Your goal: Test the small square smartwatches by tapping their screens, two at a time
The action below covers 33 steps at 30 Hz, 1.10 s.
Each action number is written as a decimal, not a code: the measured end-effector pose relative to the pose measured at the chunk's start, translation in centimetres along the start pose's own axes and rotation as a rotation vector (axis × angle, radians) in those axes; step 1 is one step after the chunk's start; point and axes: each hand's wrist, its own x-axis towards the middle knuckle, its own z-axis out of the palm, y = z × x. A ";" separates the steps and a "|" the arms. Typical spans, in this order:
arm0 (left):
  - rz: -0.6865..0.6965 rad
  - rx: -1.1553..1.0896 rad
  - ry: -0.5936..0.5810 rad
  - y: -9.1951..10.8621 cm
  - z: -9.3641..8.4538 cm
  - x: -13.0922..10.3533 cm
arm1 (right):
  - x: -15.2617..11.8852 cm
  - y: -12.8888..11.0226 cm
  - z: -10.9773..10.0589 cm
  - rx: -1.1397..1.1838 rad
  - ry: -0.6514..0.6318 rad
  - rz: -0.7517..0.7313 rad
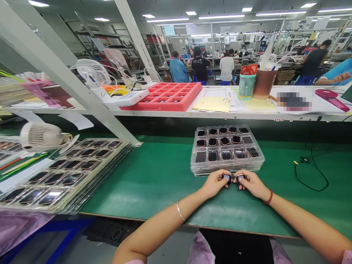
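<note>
My left hand is closed around a smartwatch case whose lit screen shows a code-like pattern. A second smartwatch case, also lit, sits in the grip of my right hand, with the thumb over its screen. Both hands are close together above the green table, just in front of a stack of clear plastic trays. Dark-screened watch cases fill most pockets of the top tray. One pocket at its front left and one at its right side look different, without a visible watch.
At left stands another stack of watch trays, with a white fan beyond it. A black cable lies at right on the green table. The shelf above bears a red compartment tray and cups. People sit farther back.
</note>
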 end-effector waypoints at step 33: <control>0.074 0.089 -0.012 -0.6 -0.1 -0.5 | -0.6 -0.3 -0.2 -0.054 -0.094 -0.025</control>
